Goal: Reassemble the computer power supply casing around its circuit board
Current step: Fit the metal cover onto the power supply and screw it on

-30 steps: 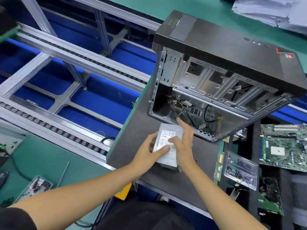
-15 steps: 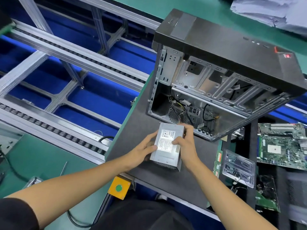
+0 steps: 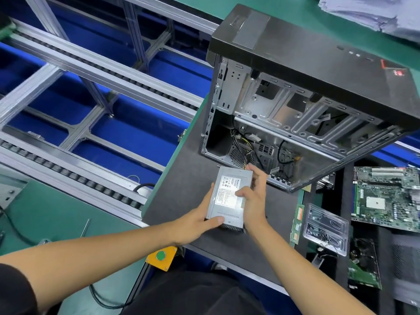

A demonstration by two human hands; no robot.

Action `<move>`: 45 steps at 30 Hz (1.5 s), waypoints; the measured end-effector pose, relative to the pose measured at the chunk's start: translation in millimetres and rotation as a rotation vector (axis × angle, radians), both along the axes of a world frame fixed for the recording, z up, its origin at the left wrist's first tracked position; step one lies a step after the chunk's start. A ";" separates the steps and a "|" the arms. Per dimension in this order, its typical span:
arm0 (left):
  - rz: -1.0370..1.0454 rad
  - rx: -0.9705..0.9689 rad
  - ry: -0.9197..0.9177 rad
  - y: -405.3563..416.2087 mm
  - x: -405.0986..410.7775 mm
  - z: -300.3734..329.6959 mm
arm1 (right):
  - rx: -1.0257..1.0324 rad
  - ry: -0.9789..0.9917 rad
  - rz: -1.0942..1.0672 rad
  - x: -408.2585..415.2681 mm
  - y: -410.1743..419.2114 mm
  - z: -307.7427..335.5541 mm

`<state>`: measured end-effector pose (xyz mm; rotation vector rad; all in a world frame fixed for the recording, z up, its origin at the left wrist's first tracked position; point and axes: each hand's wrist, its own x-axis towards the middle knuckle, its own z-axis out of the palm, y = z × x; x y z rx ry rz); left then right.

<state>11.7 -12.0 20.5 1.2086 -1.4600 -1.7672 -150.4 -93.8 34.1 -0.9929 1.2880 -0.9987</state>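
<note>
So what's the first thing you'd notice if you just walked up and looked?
Probably the big black computer case standing open at the back of the dark mat, with its bare metal insides and loose wires showing. Right in front of it, the left hand and right hand hold a grey power supply box with a white label on top. Off to the right lies a green circuit board.
</note>
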 end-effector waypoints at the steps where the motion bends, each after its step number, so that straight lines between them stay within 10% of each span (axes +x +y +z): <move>1: -0.012 0.009 -0.004 -0.7 0.0 0.2 | -0.002 0.001 -0.005 1.1 0.1 0.7; 10: -0.084 0.137 0.003 -12.0 19.5 -4.9 | 0.009 0.058 0.023 14.6 1.1 -7.9; 18: 0.526 0.240 -0.458 -43.0 13.6 -5.3 | 0.053 -0.067 -0.067 28.8 3.5 -5.8; 22: 0.454 0.358 -0.292 -40.0 48.7 -29.4 | 0.118 0.418 -0.092 -8.4 14.5 -30.7; 25: 0.513 0.405 -0.133 -32.3 47.4 -38.2 | 0.196 0.385 0.029 -34.2 26.9 -51.5; 32: 0.424 0.325 -0.105 -40.7 18.5 -37.0 | -0.167 0.850 0.166 -74.8 -6.2 -76.2; 37: 0.382 0.326 -0.380 -38.4 15.4 -42.7 | -0.380 1.294 0.597 -80.8 -53.2 -77.1; 45: 0.279 0.130 -0.648 -39.7 17.8 -43.6 | -0.465 1.691 0.687 -60.4 -68.5 -75.9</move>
